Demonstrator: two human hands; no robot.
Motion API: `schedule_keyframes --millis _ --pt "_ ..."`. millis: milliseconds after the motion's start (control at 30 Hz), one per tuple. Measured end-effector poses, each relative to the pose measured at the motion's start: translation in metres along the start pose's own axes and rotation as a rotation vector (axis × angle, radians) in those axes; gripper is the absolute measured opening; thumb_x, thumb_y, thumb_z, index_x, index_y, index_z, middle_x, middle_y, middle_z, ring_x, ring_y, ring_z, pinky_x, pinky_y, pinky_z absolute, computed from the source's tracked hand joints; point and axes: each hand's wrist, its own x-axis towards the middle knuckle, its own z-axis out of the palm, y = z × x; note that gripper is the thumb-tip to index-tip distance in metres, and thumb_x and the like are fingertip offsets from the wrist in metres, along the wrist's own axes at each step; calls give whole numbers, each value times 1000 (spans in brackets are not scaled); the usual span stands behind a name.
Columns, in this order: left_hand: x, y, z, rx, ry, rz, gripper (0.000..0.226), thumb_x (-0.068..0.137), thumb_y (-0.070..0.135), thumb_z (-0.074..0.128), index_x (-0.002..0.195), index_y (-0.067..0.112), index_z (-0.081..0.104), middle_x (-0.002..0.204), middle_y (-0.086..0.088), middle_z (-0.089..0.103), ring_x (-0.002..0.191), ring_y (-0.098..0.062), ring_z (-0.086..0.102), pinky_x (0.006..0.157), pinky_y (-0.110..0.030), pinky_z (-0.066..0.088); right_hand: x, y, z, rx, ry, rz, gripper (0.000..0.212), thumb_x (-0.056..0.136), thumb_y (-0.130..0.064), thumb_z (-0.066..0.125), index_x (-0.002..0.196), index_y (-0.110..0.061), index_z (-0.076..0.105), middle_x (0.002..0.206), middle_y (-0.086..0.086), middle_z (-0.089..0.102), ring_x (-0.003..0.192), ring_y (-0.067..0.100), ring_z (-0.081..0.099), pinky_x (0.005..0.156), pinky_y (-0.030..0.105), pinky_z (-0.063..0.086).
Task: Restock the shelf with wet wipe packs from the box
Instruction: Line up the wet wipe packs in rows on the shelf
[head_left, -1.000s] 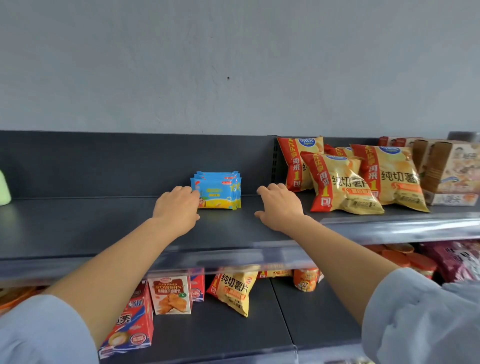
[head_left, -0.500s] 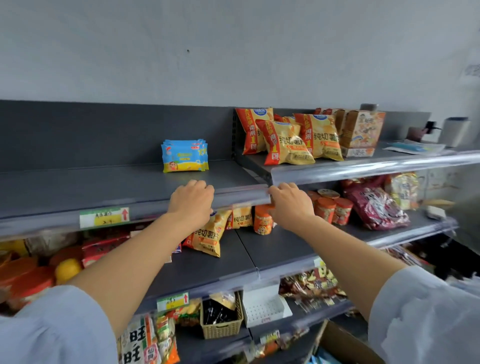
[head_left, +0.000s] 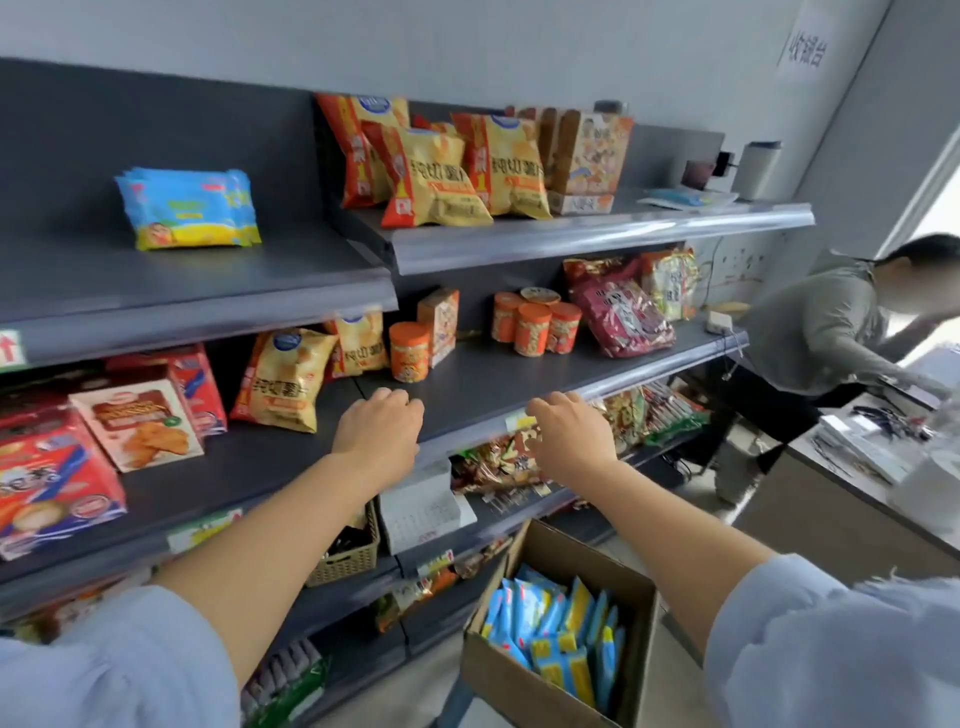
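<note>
The left hand (head_left: 379, 434) shows its back to the camera, fingers loosely curled downward, nothing in it. It sits over the front edge of the middle shelf (head_left: 467, 384); whether it touches that edge cannot be told. The right hand (head_left: 571, 439) has the same posture, fingers loosely bent and empty, beside the left hand at about the same height, in front of the shelf's front rail. Both forearms are bare, with pale blue sleeves at the bottom corners. The stack of wet wipe packs (head_left: 189, 208), blue and yellow, stands on the top shelf (head_left: 208, 291), well above and to the left of the left hand, apart from both hands. The cardboard box (head_left: 519, 686) is open, below the right hand and nearer the person than the shelving; more blue and yellow packs (head_left: 556, 629) stand on edge inside it. Just beyond the left hand's fingers, an orange tub (head_left: 410, 351) and a yellow chip bag (head_left: 285, 376) sit on the middle shelf. A wicker basket (head_left: 348, 558) sits below the left wrist. Far to the right of the right hand, a second person (head_left: 821, 327) in a grey top leans over a counter (head_left: 831, 519).
</note>
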Motion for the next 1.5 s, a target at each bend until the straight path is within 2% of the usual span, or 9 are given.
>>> schedule_keyframes --millis 167,400,600,733,1033,1200,1333,1433,1500 --pt "11 66 49 -34 -112 33 21 94 19 55 114 16 51 118 -2 53 115 -22 47 86 -33 43 -21 52 46 24 -97 18 28 91 -25 55 118 -19 55 115 4 58 116 26 48 79 37 48" --pt "16 147 121 -106 -298 30 25 93 24 56 117 17 53 122 -2 52 119 -22 46 91 -35 43 -47 113 122 40 -317 3 35 93 -25 55 127 -19 51 126 4 53 120 26 44 89 38 47" --pt "9 180 184 -111 -454 37 23 92 21 55 115 17 55 119 -2 53 117 -23 48 88 -37 46 -72 138 180 56 -434 -2 23 93 -17 46 113 -17 56 112 7 56 108 27 49 72 33 38" --pt "8 187 218 -84 -548 70 27 92 19 54 118 15 56 120 -3 53 118 -23 48 90 -36 46 -79 144 214 84 -500 27 25 91 -13 45 114 -16 55 111 6 55 108 27 49 70 32 34" --pt "18 202 297 -102 -763 145 24 92 21 58 114 12 59 115 -6 56 112 -26 52 86 -37 46 -80 142 294 142 -609 93 38 91 -18 52 129 -18 50 116 7 56 109 26 48 80 36 46" --pt "13 210 343 -123 -864 178 18 94 9 50 110 11 58 116 -7 53 112 -26 52 78 -37 43 -74 138 338 182 -670 64 36 94 -29 55 127 -15 51 119 7 54 115 26 46 81 35 43" --pt "9 215 370 -124 -905 183 20 91 7 49 109 12 57 115 -8 55 108 -29 55 81 -39 46 -62 133 376 219 -704 34 41 93 -35 57 129 -17 50 124 6 52 120 26 43 86 37 45" --pt "7 219 386 -108 -912 163 20 92 7 50 110 13 56 115 -8 55 109 -29 56 79 -39 46 -51 124 404 226 -744 -24 50 93 -35 58 137 -17 42 136 7 46 127 27 39 95 39 43" --pt "5 220 394 -120 -915 131 22 92 8 49 112 15 56 116 -7 56 109 -29 56 76 -37 43 -42 117 422 241 -756 -70 61 93 -33 58 145 -18 30 151 6 31 136 28 31 103 41 38"
